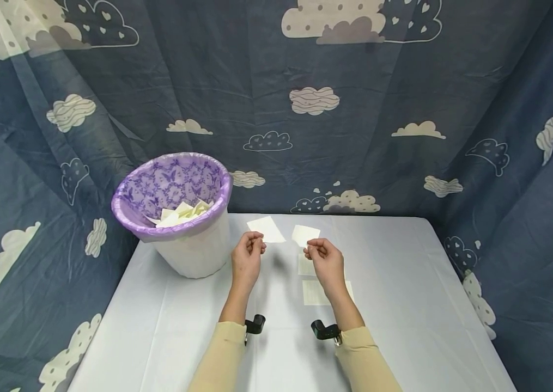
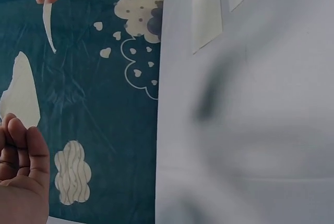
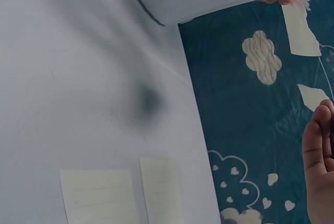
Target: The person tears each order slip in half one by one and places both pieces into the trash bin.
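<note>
A white bin with a purple patterned liner folded over its rim stands on the white table, with a heap of pale paper pieces inside it. To the right of the bin, raised above the table, the left hand pinches one pale paper piece between thumb and fingertips. The pinch takes the piece at its near edge, so most of the sheet stands out past the fingertips; one side of it looks uneven in the left wrist view. Farther from the bin on that same side, the right hand pinches a second, smaller-looking piece, also by its near edge, with the rest of the paper reaching beyond the fingers. On both hands the other fingers are bent in; how firmly they press cannot be told. The two held pieces are apart, the left hand's being the closer to the bin. Right of the bin too, flat on the table below the right hand, lies an upper sheet, partly covered from the head view by that hand, and just beside it a lower sheet, partly covered by the forearm. Behind the bin hangs a dark blue cloth printed with clouds.
</note>
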A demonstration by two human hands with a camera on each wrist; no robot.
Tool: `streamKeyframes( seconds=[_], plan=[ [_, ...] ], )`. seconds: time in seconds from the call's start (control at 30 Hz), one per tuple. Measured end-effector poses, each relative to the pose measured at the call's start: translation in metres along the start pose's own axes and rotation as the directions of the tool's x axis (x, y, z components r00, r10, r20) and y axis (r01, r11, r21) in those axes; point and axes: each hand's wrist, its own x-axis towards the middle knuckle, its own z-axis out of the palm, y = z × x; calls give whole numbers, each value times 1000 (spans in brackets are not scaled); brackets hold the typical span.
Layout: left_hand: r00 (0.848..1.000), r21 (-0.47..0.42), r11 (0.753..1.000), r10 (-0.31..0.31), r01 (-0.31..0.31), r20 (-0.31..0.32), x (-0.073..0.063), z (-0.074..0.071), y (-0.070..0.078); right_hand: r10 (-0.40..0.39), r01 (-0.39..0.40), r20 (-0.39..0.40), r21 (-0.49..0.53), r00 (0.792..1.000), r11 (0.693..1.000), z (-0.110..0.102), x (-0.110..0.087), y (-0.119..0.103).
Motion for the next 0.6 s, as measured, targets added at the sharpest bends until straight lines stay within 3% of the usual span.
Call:
streamKeyframes(
  seconds=[0.27,0.6],
  plan=[
    [992,19,992,124,-124,-18,1,-3,17,-84,86,-44,44,996,995,6,1,-14],
    [951,44,954,298,-296,-84,7,-12,53,-171,175,-44,102,984,979,14,6,-42]
  ],
)
